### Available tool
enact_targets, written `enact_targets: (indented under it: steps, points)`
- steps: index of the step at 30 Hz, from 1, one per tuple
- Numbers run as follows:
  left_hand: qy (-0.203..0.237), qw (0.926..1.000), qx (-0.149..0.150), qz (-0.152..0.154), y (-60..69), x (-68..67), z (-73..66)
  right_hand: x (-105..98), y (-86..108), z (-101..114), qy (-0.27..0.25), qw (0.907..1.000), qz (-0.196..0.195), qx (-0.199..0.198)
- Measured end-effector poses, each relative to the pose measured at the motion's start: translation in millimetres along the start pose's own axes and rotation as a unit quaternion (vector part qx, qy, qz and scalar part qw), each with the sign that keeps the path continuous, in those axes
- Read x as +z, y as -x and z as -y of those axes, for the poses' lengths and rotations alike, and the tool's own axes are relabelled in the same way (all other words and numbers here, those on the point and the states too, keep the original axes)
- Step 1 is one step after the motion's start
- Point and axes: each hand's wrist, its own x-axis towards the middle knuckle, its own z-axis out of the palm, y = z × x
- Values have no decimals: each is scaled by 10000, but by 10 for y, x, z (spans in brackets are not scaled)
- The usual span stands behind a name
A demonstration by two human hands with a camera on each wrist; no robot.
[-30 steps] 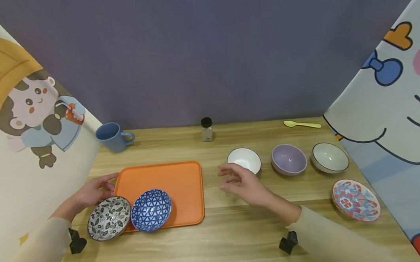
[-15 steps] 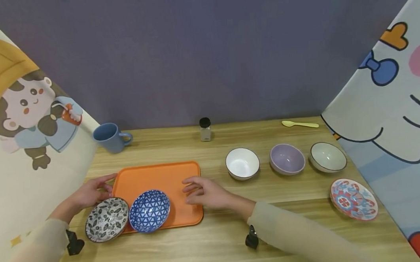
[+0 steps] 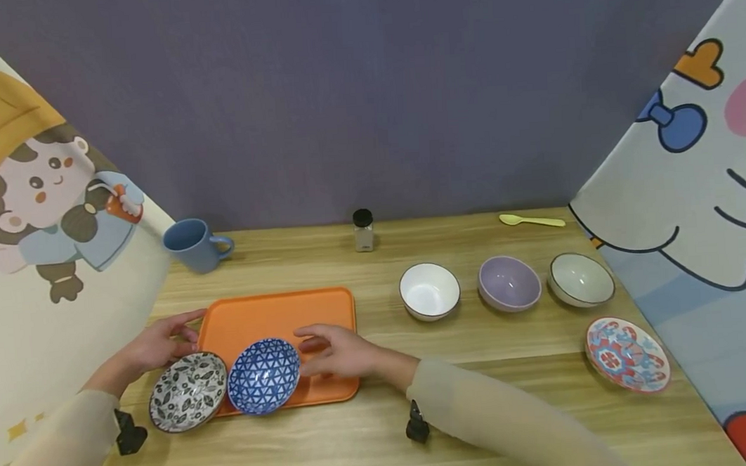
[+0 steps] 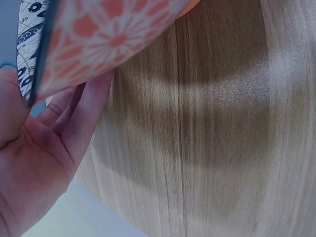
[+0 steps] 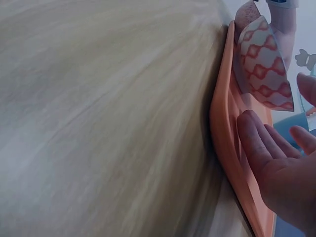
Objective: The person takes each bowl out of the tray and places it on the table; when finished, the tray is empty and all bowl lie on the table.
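Observation:
A bowl with black leaf patterns (image 3: 188,392) sits at the tray's left front corner. My left hand (image 3: 160,344) lies right behind it, fingers loosely bent near its rim; in the left wrist view the bowl's underside partly hides the fingers (image 4: 86,116). Whether they touch it I cannot tell. Beside that bowl a blue-and-white triangle-patterned bowl (image 3: 264,377) rests tilted on the orange tray (image 3: 323,309). My right hand (image 3: 341,352) is over the tray at this bowl's right side, thumb and fingers apart. In the right wrist view a small gap shows between the fingers and the bowl (image 5: 264,66).
White (image 3: 429,291), purple (image 3: 509,283) and pale grey-green (image 3: 581,280) bowls stand in a row to the right. A red-and-blue patterned dish (image 3: 628,355) is nearer the front. At the back are a blue mug (image 3: 195,246), a black-lidded jar (image 3: 363,231) and a yellow spoon (image 3: 532,220).
My right hand has moved left from in front of the white bowl, across the tray's right edge, to the blue-and-white bowl. The left hand and the bowls have stayed in place.

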Motion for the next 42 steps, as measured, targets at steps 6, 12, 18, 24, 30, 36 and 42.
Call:
enact_targets:
  steps: [6,12,18,24,30,36,42]
  points:
    - [12,10000,-57,0,7,-11,19,71,-86,0,284,9995,-122,71]
    - [135,9999,-38,45,22,-10,16,112,-127,15,377,9991,-95,150]
    - [163,9999,29,29,29,-4,-1,146,-156,61,641,9979,98,-18]
    - [196,9998,26,16,22,7,-9,206,-157,71,-165,9994,267,136]
    - [258,9997,24,48,17,6,-8,243,-154,35,-559,9983,121,147]
    - [310,9995,38,67,10,2,9,254,-137,13,-865,9962,95,69]
    - [250,9997,6,48,-1,-1,32,269,-116,-2,-1186,9929,39,90]
